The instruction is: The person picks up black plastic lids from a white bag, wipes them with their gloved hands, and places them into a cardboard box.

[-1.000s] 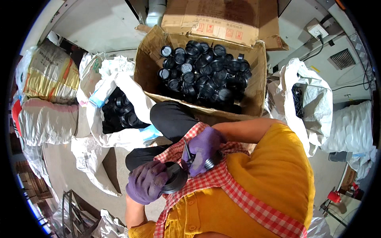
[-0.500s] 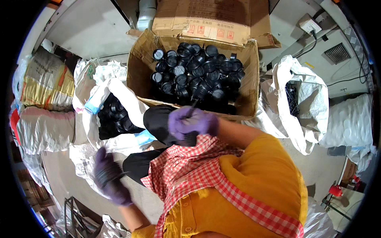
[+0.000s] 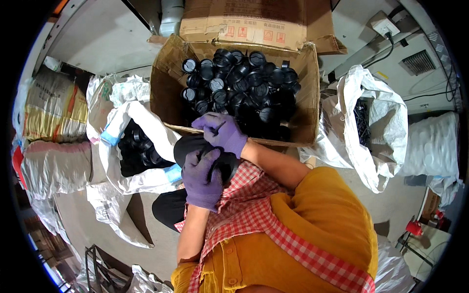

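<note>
Both my hands wear purple gloves and meet above my black-trousered knee. My left hand [image 3: 202, 180] is curled round a black rounded plastic part [image 3: 227, 165], partly hidden by the fingers and hard to tell from the dark trousers. Just above it, my right hand [image 3: 223, 133] pinches a thin black piece [image 3: 220, 128] between thumb and fingers. Beyond the hands stands a cardboard box [image 3: 309, 93] filled with black round plastic lids [image 3: 239, 83], some showing grey discs. A white sack [image 3: 115, 156] to the left holds similar black parts [image 3: 141, 146].
On the right, an open white sack [image 3: 391, 127] contains thin black pieces [image 3: 361, 122]. Stuffed sacks [image 3: 56, 163] are stacked at far left. A metal frame [image 3: 95, 268] stands at lower left. A plug with a cable [image 3: 389, 35] is fixed at upper right.
My left hand has come up and right from beside my knee to join the right hand, its fingers now curled. My right hand has shifted slightly up and left.
</note>
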A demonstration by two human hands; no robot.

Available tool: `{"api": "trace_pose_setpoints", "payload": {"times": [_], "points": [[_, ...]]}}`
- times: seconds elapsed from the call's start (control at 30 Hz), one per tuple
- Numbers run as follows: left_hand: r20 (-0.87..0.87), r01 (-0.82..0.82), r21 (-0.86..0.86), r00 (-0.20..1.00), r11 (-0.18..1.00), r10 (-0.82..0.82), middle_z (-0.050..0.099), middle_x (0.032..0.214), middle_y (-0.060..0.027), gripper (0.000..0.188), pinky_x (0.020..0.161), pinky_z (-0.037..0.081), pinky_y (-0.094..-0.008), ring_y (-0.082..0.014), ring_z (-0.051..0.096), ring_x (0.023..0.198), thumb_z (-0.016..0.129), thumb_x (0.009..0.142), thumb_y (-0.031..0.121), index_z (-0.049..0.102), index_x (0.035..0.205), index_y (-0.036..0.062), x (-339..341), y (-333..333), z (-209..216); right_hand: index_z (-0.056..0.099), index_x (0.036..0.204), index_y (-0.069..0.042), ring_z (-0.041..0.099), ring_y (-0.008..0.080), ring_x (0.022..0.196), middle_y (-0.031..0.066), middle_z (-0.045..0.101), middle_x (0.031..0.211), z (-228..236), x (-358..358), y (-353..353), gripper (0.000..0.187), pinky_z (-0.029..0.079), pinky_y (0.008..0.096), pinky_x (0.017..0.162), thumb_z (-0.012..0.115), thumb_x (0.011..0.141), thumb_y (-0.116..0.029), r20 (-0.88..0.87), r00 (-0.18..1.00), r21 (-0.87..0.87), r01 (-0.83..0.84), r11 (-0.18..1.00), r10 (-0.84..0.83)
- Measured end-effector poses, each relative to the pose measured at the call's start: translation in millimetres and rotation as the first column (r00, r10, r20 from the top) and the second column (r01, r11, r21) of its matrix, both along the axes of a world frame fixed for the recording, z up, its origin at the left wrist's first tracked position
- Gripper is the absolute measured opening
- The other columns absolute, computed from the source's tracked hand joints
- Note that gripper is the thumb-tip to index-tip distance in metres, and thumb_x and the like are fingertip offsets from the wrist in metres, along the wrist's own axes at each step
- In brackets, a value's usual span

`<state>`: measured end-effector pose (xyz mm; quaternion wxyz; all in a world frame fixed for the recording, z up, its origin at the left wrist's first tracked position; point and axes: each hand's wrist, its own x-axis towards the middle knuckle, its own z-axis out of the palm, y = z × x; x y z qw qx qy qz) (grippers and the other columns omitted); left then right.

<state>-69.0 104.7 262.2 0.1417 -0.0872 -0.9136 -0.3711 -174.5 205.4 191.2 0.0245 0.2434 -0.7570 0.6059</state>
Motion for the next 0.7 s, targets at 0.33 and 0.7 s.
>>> {"api": "trace_pose_setpoints", "payload": {"times": [0.33,0.7], "points": [[-0.187,-0.429,-0.069,0.892,0.901,0.411,0.055,0.112,-0.0192,0.048,0.089,0.043,-0.0395,-0.0342,0.054,0.103,0.055,0.064,0.000,0.062,0.110,0.0116,9.3,-94.5,25.7,0.065,0.090,-0.013,0.055,0.0331,0.094,0.0107,0.058,0.097,-115.7,-107.6,94.5,0.025,0.046,0.0407,0.081,0.056,0.069,-0.002,-0.174,0.900,0.627,0.414,0.660,-0.399],[0.257,-0.405,-0.140,0.867,0.904,0.428,0.035,0.138,-0.0221,0.052,0.103,0.030,-0.0399,-0.0345,0.037,0.127,0.064,0.070,0.010,0.053,0.121,0.0038,13.1,-111.6,-33.9,0.064,0.098,-0.015,0.057,0.0315,0.098,0.0107,0.061,0.104,-183.6,-172.6,146.5,0.024,0.047,0.0423,0.083,0.051,0.077,-0.016,-0.151,0.911,0.941,0.252,0.228,-0.383]]}}
